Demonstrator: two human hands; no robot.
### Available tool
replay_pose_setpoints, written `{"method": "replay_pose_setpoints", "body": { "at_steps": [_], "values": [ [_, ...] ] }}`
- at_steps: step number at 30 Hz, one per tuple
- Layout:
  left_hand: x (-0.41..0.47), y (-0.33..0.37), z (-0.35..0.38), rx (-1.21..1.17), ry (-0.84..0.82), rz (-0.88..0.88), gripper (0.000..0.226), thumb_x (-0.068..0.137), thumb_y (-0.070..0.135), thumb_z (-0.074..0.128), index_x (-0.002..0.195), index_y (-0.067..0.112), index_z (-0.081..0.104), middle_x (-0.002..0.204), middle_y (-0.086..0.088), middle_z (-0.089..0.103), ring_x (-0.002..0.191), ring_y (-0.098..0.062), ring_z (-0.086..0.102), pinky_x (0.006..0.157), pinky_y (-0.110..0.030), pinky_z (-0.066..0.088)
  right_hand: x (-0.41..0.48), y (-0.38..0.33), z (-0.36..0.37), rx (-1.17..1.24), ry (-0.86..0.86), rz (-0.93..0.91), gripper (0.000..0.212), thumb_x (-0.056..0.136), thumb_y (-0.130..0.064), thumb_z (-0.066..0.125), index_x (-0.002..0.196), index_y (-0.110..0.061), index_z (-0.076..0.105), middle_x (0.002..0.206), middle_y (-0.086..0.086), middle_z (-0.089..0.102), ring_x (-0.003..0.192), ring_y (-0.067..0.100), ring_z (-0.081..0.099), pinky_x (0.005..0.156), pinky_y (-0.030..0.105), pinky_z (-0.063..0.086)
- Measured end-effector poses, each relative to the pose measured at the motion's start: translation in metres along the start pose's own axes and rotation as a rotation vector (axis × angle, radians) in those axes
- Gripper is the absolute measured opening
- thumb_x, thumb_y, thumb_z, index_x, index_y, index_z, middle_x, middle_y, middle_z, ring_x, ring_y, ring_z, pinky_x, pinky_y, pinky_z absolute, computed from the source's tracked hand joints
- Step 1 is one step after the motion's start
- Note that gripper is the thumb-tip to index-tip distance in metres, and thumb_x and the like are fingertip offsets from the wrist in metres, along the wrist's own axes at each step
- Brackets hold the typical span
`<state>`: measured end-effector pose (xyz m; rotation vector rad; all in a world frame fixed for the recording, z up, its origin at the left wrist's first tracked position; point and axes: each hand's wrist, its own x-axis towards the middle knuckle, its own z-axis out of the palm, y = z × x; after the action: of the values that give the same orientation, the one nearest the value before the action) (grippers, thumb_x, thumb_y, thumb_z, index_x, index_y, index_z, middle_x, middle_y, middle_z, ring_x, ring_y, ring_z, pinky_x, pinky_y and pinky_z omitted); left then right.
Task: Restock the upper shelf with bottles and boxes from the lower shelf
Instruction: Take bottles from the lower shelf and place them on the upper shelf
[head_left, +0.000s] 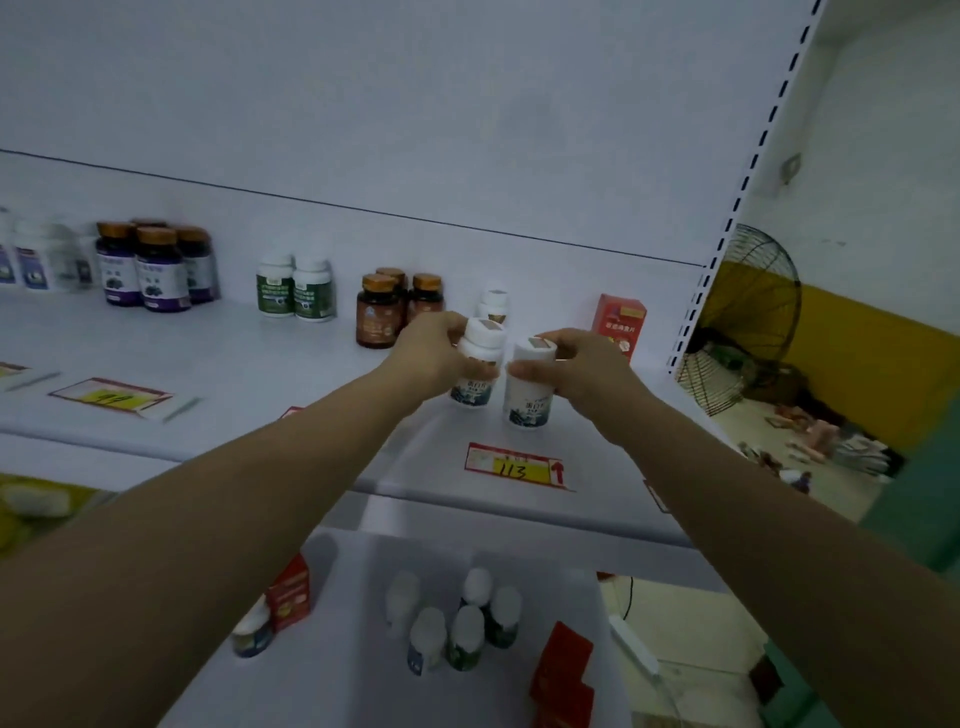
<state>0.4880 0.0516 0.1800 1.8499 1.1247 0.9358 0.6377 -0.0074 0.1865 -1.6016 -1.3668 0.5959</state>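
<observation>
My left hand (434, 351) grips a white bottle (475, 384) with a blue label, and my right hand (582, 366) grips a second white bottle (527, 397) of the same kind. Both bottles stand upright, side by side, at the upper shelf (260, 358), behind the yellow "113" price tag (514, 467). Whether their bases touch the shelf I cannot tell. A third white bottle (493, 301) stands just behind them. On the lower shelf (353, 649) stand several white-capped bottles (462, 623) and red boxes (563, 670).
The upper shelf also carries amber bottles (379, 312), green-labelled white bottles (296, 288), purple-labelled dark bottles (150, 267) and a red box (618, 322). A slotted upright (727, 218) ends the shelf on the right. Beyond it a black fan (748, 312) stands on the floor.
</observation>
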Motion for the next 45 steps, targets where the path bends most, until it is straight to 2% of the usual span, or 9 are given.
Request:
{"method": "replay_pose_setpoints", "body": {
  "at_steps": [3,5,8,13,28,33,38,42,45],
  "values": [
    [0.023,-0.006,0.008,0.05,0.016,-0.014,0.053,0.073,0.012,0.077,0.122,0.008,0.058,0.123,-0.01,0.063,0.11,-0.025,0.06,0.096,-0.039,0.049,0.018,0.003,0.002,-0.028,-0.001,0.022,0.04,0.078,-0.019,0.073,0.116,-0.01,0.061,0.104,0.002,0.062,0.095,0.017,0.058,0.084,0.032,0.052],
    [0.039,-0.008,0.013,0.078,-0.003,0.002,0.05,0.074,0.012,0.076,0.12,0.007,0.059,0.122,-0.01,0.064,0.111,-0.024,0.06,0.094,-0.035,0.048,0.032,0.003,-0.001,-0.118,-0.009,0.031,0.041,0.081,-0.02,0.071,0.118,-0.008,0.06,0.106,0.003,0.062,0.094,0.017,0.057,0.078,0.03,0.051],
    [0.059,-0.01,0.015,0.112,-0.014,0.002,0.047,0.075,0.014,0.075,0.119,0.006,0.06,0.121,-0.01,0.064,0.111,-0.024,0.06,0.086,-0.03,0.045,0.055,0.003,-0.002,-0.204,0.012,0.059,0.042,0.081,-0.02,0.071,0.118,-0.004,0.06,0.118,0.013,0.064,0.105,0.027,0.061,0.091,0.04,0.053],
    [0.091,-0.016,0.021,0.195,0.01,0.03,0.045,0.076,0.015,0.076,0.117,0.002,0.062,0.118,-0.014,0.065,0.109,-0.027,0.061,0.095,-0.037,0.049,0.097,0.011,0.005,-0.339,0.094,0.078,0.046,0.079,-0.025,0.073,0.115,-0.002,0.055,0.114,0.016,0.063,0.103,0.029,0.061,0.088,0.044,0.054],
    [0.136,-0.031,0.024,0.209,-0.06,0.028,0.043,0.079,0.016,0.073,0.117,0.0,0.061,0.116,-0.017,0.065,0.108,-0.028,0.061,0.096,-0.04,0.049,0.162,0.018,0.019,-0.383,0.193,0.1,0.04,0.077,-0.015,0.074,0.111,0.0,0.058,0.115,0.021,0.06,0.106,0.033,0.059,0.088,0.045,0.053],
    [0.136,-0.031,0.023,0.205,-0.073,0.035,0.042,0.079,0.016,0.073,0.116,0.0,0.061,0.116,-0.016,0.065,0.108,-0.027,0.06,0.094,-0.036,0.049,0.17,0.021,0.024,-0.367,0.228,0.095,0.052,0.077,-0.014,0.074,0.118,-0.002,0.044,0.118,0.02,0.052,0.104,0.035,0.058,0.085,0.048,0.054],
    [0.137,-0.03,0.025,0.23,-0.087,0.044,0.043,0.081,0.016,0.071,0.119,0.001,0.059,0.12,-0.015,0.063,0.111,-0.027,0.059,0.096,-0.036,0.048,0.174,0.021,0.022,-0.43,0.206,0.077,0.043,0.079,-0.017,0.073,0.105,-0.007,0.041,0.115,0.019,0.052,0.098,0.034,0.059,0.082,0.048,0.055],
    [0.135,-0.027,0.026,0.244,-0.096,0.036,0.041,0.082,0.015,0.07,0.119,-0.001,0.059,0.12,-0.017,0.063,0.112,-0.028,0.058,0.098,-0.038,0.046,0.173,0.027,0.022,-0.443,0.202,0.047,0.044,0.08,-0.022,0.071,0.106,-0.01,0.039,0.116,0.019,0.051,0.093,0.031,0.057,0.067,0.04,0.056],
    [0.132,-0.025,0.028,0.27,-0.089,0.05,0.034,0.086,0.015,0.064,0.117,0.001,0.059,0.12,-0.017,0.062,0.111,-0.029,0.057,0.094,-0.035,0.047,0.169,0.035,0.021,-0.443,0.157,0.019,0.055,0.082,-0.027,0.07,0.12,-0.007,0.036,0.121,0.019,0.048,0.092,0.027,0.052,0.057,0.029,0.041]
  ]
}}
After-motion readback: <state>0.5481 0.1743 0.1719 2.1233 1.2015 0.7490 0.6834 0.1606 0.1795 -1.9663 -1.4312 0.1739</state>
